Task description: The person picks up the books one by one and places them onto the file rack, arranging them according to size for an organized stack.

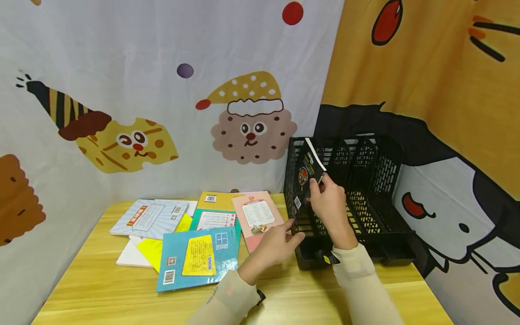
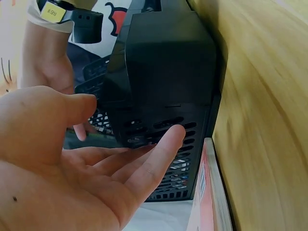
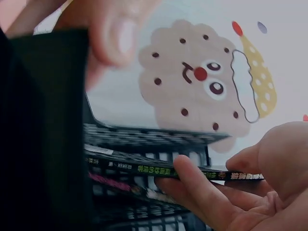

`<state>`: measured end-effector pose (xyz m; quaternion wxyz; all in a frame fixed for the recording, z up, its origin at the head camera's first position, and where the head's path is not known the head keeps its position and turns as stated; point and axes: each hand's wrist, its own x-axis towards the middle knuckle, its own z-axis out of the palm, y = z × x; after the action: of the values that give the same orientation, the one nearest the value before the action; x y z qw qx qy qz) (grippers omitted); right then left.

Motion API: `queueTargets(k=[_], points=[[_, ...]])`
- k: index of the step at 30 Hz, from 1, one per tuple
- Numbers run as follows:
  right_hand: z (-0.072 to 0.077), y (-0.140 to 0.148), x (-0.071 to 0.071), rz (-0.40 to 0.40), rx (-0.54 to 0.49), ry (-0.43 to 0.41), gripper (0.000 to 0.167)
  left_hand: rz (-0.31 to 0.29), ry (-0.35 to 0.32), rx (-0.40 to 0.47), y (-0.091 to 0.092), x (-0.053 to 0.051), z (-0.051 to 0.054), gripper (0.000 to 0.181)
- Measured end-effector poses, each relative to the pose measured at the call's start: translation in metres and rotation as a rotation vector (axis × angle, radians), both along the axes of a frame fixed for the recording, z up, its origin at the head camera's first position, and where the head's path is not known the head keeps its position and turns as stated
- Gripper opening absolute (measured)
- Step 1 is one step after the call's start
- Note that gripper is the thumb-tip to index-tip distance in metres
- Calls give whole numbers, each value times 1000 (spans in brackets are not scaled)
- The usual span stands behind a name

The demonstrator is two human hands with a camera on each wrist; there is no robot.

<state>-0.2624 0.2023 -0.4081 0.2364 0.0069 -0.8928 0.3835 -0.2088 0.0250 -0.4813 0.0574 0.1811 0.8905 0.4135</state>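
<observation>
My right hand (image 1: 331, 207) pinches a thin black book (image 1: 305, 180) by its edge, thumb on one side and fingers on the other. The book stands tilted in the leftmost compartment of a black desk file rack (image 1: 367, 225). In the right wrist view, the printed spine (image 3: 159, 169) runs between the thumb and fingers. My left hand (image 1: 274, 246) is beside the rack's front left corner, fingers extended and holding nothing. Seen in the left wrist view, its fingers (image 2: 161, 159) lie over the perforated side wall; contact cannot be told.
Left of the rack, a pink book (image 1: 257, 212) lies close to its side. Further left are a blue book (image 1: 227, 266), a light blue striped book (image 1: 148, 219) and other overlapping books on the wooden table (image 1: 101, 289). A printed curtain (image 1: 162, 90) hangs behind.
</observation>
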Motion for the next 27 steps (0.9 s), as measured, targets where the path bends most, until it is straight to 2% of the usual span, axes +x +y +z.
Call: queueTargets(k=[5,13,21,27], points=[[-4,-5,-1,12,4,-22,35,-11,-8,12,0,1,-1,70],[-2,-1,1,-32,13,21,30,-14,-35,13,-1,2,0,69],[-8,-12,-6,-20,31,32,28,-12,-24,13,-2,1,3,67],[-6,-8,-3,-40,8,30,27,-13,-33,17,-1,2,4,67]])
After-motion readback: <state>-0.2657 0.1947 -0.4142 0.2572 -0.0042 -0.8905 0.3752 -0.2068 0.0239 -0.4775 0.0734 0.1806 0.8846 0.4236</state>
